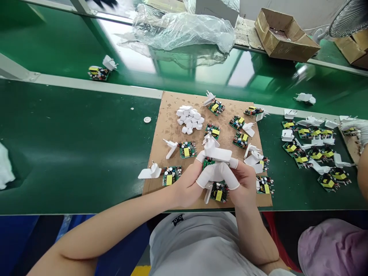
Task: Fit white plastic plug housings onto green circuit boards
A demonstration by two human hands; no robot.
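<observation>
The left hand (191, 186) and right hand (244, 180) are clamped on one white plug piece (220, 154) and its circuit board (207, 163) above the cardboard sheet (165, 122), their fit hidden by fingers, while other boards (186, 150), apparently unfinished, lie uncased with plug parts (171, 147) beside them, near heaped small white pieces (189, 118).

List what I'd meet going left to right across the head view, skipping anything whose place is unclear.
White bundle at the edge → circuit board with a white plug piece beyond the rail → small round white disc → pile of small white pieces → right hand → lone white plug piece → fan.
</observation>
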